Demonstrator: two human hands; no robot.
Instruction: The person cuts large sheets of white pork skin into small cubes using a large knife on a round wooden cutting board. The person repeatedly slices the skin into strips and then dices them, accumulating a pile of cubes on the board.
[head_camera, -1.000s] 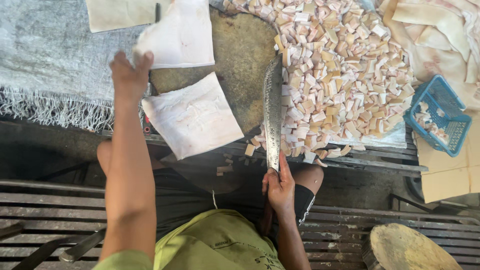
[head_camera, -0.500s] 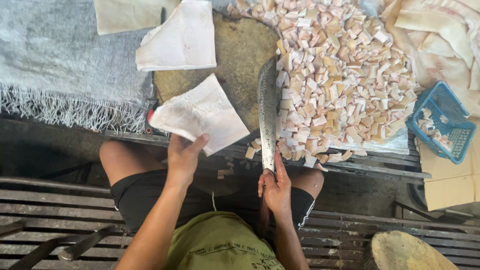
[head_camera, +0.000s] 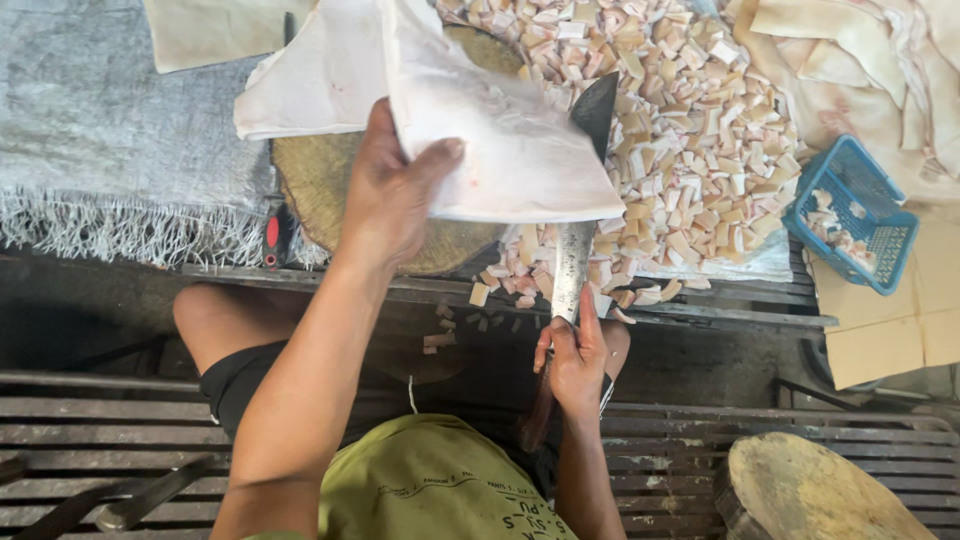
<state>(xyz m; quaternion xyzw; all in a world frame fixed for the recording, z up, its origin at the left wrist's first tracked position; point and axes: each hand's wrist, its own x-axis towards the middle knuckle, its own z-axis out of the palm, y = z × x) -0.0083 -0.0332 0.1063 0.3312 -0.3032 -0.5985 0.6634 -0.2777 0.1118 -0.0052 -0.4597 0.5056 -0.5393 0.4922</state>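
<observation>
Pale, my left hand (head_camera: 385, 195) grips an uncut slab (head_camera: 500, 140) over the round block (head_camera: 320, 180). My right hand (head_camera: 572, 360) clasps the cleaver (head_camera: 575, 250); many cut cubes (head_camera: 690, 150) lie piled right, more sheets (head_camera: 860, 60) wait far right.

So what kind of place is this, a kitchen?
More likely a rough food-cutting workshop or market stall: a round chopping block, a heap of small cut cubes, and a big cleaver in the right hand.

Probably a rough food-processing workshop: a round chopping block (head_camera: 330, 190), a heap of diced pieces (head_camera: 690, 150), a cleaver (head_camera: 580, 200), slatted benches (head_camera: 700, 460).
</observation>
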